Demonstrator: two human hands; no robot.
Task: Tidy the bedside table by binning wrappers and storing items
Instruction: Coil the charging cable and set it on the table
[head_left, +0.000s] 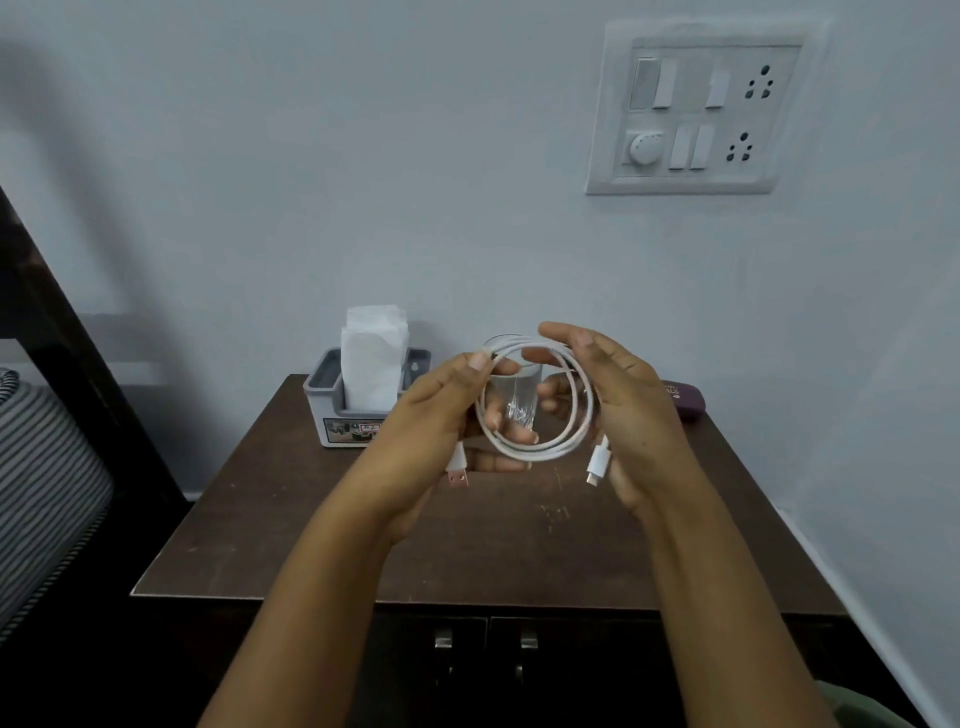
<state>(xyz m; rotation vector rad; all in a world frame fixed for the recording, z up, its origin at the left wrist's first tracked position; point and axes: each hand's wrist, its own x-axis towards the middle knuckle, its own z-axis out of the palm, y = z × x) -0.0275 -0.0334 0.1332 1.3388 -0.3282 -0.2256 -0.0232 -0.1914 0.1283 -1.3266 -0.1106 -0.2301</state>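
Cable (530, 451) is coiled and held just in front of the glass (514, 400). The left hand (441, 415) pinches the loop and the right hand (634, 415) curls round it. Winding looks done, storing isn't. The case (685, 401) right of the glass is still out.

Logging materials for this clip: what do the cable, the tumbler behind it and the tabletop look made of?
The white cable: smooth matte plastic or rubber sheath, bending easily into a coil; metal plug tips. The tumbler: clear glass by its see-through wall, though clear plastic is possible. The tabletop: dark brown wood or laminate, dull, scuffed with pale marks.
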